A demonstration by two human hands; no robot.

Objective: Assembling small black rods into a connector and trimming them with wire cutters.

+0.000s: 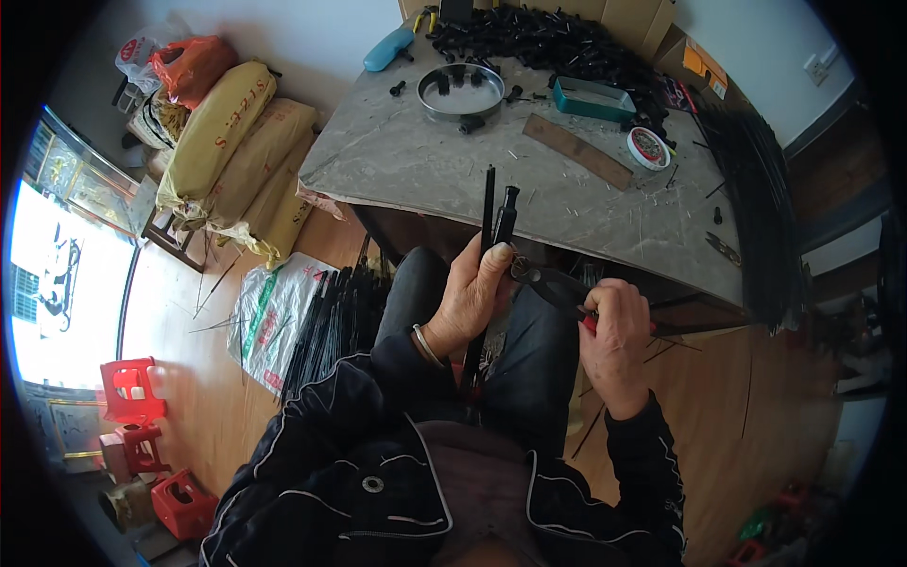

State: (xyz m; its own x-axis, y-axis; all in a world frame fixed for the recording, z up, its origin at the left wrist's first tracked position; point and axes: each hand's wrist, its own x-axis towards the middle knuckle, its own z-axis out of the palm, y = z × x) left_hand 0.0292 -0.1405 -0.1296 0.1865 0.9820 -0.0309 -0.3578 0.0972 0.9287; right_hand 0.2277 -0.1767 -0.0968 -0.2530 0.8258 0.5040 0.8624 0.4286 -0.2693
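Observation:
My left hand (465,291) is closed around a long thin black rod (488,203) standing upright over my lap. In the same grip, beside the rod, is a short black plastic fitting (506,215) with a flanged top. My right hand (616,338) grips pliers (557,287) with dark jaws and red handles. The jaws point left and reach the small wiry metal bit (519,268) by my left thumb. Whether they bite on it I cannot tell.
On the grey table (406,151) are a heap of black fittings (548,40), a round metal dish (461,93), a teal tray (593,99), a flat bar (576,151) and a round tin (648,148). Black rods (331,317) lie left of my legs; stuffed sacks (236,142) stand farther left.

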